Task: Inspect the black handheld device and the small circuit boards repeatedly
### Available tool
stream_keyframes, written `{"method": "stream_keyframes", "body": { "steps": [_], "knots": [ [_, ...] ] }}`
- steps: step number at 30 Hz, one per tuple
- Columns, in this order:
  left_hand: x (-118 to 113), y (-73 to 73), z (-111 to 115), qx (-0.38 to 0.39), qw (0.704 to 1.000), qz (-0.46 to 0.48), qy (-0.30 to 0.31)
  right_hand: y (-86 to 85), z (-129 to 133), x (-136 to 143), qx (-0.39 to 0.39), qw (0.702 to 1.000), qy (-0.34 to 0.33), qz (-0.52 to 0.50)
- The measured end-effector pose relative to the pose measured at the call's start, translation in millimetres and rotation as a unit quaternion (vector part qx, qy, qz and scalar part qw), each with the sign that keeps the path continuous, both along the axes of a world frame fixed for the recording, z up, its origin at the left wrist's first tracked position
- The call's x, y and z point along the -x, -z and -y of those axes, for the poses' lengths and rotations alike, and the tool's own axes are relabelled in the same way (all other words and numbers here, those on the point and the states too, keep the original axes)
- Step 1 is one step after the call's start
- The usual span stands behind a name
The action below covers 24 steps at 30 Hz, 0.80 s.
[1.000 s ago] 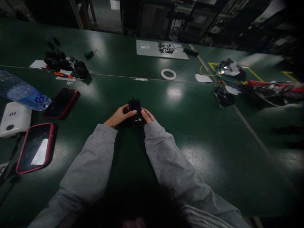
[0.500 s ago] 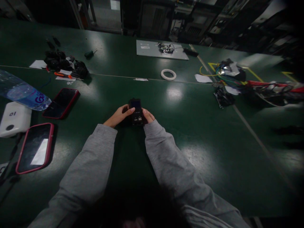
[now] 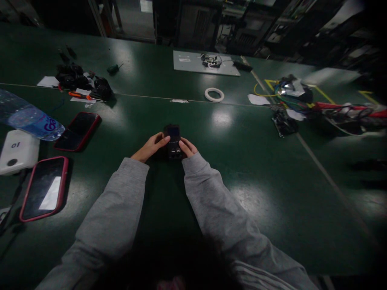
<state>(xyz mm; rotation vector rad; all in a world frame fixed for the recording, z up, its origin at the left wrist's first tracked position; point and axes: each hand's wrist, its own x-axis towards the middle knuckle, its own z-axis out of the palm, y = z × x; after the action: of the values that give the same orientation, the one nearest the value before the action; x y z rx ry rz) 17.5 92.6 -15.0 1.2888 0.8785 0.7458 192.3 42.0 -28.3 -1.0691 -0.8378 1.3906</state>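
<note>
A small black handheld device (image 3: 174, 141) with a dark screen and a few small buttons is held between my two hands, just over the green table (image 3: 256, 161) or resting on it; I cannot tell which. My left hand (image 3: 150, 147) grips its left side, the thumb lying on the front near the screen's lower edge. On the opposite side my right hand (image 3: 188, 147) is closed around the edge, its thumb on the front close to the buttons. The fingers behind the device are mostly hidden.
To the left lie two red-cased phones (image 3: 45, 189), a white box (image 3: 19, 151) and a water bottle (image 3: 30, 117). Further back are black parts (image 3: 81, 80), screwdrivers (image 3: 80, 95), a tape roll (image 3: 214, 95) and a grey board (image 3: 193, 64). Wires (image 3: 290, 92) are bundled at right.
My right thumb has moved from the device's right edge onto its front, near the buttons. The left hand and the device are almost still.
</note>
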Motion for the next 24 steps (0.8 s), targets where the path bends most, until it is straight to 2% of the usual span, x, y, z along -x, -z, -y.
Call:
{"method": "stream_keyframes", "body": {
  "steps": [4,9,16,21,24],
  "knots": [
    [-2,-7.8,1,0.004,1.000,-0.012,0.004,1.5,-1,-1,0.006,1.000,0.007,-0.002],
    [-1,-10.1,2,0.022,1.000,0.000,0.015,2.8,-1,-4,0.001,1.000,-0.008,0.002],
    [0,-4.6,2,0.005,1.000,0.020,0.021,2.1,-1,-5,-0.011,1.000,-0.015,0.009],
    [-1,-0.2,3,0.019,0.997,0.069,-0.005,9.0,-5,0,-0.003,0.998,-0.014,-0.064],
    [-2,-2.1,5,0.023,0.996,0.088,-0.017,12.0,-8,1,0.028,0.995,-0.053,-0.079]
  ]
}}
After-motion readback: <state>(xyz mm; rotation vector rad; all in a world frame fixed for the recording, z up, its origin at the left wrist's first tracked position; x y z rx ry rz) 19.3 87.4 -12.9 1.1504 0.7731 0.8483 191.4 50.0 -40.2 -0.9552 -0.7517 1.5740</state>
